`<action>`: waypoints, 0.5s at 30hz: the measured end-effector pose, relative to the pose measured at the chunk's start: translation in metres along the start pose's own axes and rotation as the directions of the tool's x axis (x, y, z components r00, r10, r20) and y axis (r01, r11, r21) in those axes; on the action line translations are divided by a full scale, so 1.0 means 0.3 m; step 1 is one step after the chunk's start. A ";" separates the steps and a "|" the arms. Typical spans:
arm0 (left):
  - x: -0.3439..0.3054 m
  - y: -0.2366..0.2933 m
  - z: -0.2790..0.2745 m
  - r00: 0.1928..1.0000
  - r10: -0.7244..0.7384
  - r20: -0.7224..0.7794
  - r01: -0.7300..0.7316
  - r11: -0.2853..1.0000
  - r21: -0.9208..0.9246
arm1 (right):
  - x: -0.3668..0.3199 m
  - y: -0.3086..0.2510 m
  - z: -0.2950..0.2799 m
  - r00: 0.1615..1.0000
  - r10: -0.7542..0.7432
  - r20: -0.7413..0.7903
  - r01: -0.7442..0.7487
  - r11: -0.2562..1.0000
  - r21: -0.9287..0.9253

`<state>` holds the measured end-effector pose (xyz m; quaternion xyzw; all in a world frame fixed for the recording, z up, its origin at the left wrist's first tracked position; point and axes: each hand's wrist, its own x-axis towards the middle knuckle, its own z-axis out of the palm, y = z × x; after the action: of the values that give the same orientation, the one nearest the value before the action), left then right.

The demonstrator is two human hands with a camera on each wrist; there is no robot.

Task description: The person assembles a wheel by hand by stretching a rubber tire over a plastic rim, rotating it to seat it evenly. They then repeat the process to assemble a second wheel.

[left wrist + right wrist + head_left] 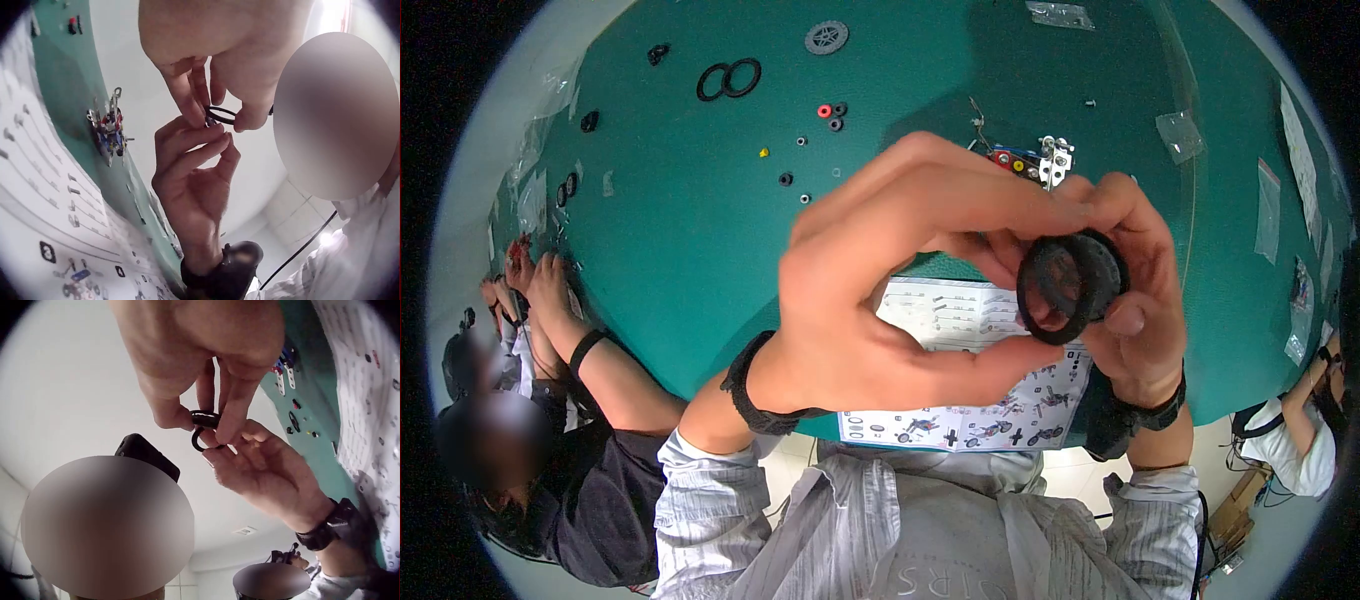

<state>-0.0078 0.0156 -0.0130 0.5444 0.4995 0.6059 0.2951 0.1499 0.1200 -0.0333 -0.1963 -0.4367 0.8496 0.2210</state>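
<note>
My left hand (870, 290) pinches a thin black rubber tyre (1060, 337) between its thumb and fingertips, above the sheet. Gripped between the right hand's (1145, 290) thumb and fingers is a dark round wheel (1110, 272), right behind the tyre and overlapping it in the head view. In the right wrist view the wheel (205, 419) shows edge-on, with the tyre (197, 440) tilted just below it. Beyond the hands lies a partly built model (1030, 165) of metal plates with red and blue parts, partly hidden by the left hand.
A printed instruction sheet (940, 315) lies below the hands. Two black tyres (743, 62), a grey spoked wheel (827, 38), a red bushing (824, 111) and several small parts lie on the green table. Plastic bags (1180, 136) lie at right; other people sit at both sides.
</note>
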 end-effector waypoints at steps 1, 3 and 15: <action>0.004 -0.002 -0.005 0.999 0.037 0.030 -0.038 0.999 0.031 | 0.000 -0.001 0.000 1.000 0.012 -0.001 -0.012 1.000 0.007; 0.008 -0.013 -0.023 0.987 0.118 0.109 -0.132 0.982 0.134 | -0.001 -0.004 0.007 0.999 0.042 -0.008 -0.041 0.999 0.023; -0.005 -0.011 -0.022 0.999 0.039 0.019 -0.040 0.997 0.069 | -0.011 -0.005 0.018 0.983 0.182 0.026 -0.184 0.964 0.191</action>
<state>-0.0144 0.0133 -0.0161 0.5693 0.5069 0.5891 0.2682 0.1502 0.1155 -0.0285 -0.2101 -0.3334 0.9054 0.1578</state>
